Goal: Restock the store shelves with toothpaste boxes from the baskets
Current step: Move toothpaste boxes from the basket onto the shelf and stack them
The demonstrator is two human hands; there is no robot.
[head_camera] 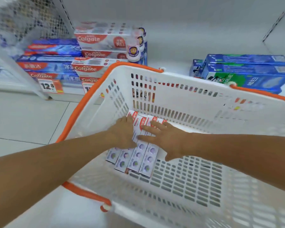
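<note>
- Four toothpaste boxes (139, 155), as far as I can count, lie flat side by side on the floor of the white basket (196, 186), directly under my two hands.
- Long axis of the boxes: running away from me, red ends far, purple-dotted ends near.
- Left hand (123, 134): fingers straight, laid along the left flank of the row; fingertips reach the far red ends.
- Right hand (164, 139): fingers spread, flat on top of the right-side boxes. Neither hand is curled round a box yet.
- Judgement: both hands are about equally near; they bracket the row across its short width, so a squeeze inward from both sides should lift the set together.
- Shelf (171, 51) lies beyond the hands, past the far rim of the basket; Colgate stacks (95, 55) ahead-left, blue boxes (247, 71) ahead-right, bare gap between them.
- Risk: the middle boxes may slip out if the pressure is uneven.
</note>
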